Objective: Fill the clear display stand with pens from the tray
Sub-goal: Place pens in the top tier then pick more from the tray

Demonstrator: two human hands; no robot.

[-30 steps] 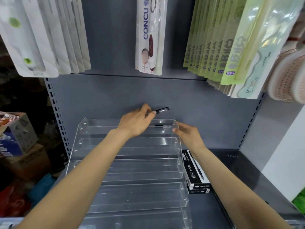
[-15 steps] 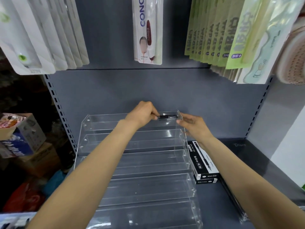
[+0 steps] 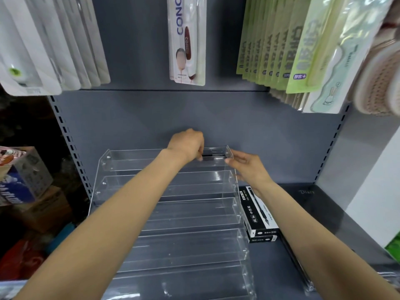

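A clear tiered acrylic display stand (image 3: 121, 182) sits on the grey shelf against the back panel. My left hand (image 3: 187, 146) reaches over its top tier and holds a black pen (image 3: 213, 156) that lies level in that tier's right end. My right hand (image 3: 249, 167) is at the stand's right side wall, fingers extended and touching the wall's upper corner. The lower tiers look bare. The pen tray is not in view.
Two stacked black-and-white gel pen boxes (image 3: 257, 215) lie right of the stand. Hanging packaged goods (image 3: 187, 40) fill the hooks above. Cardboard boxes (image 3: 23, 176) stand at the left beyond the shelf upright. A dark flat diary (image 3: 324, 204) lies on the shelf at right.
My left hand has lowered the pen from above the stand into the top tier's right end. My right hand stayed at the stand's right wall.
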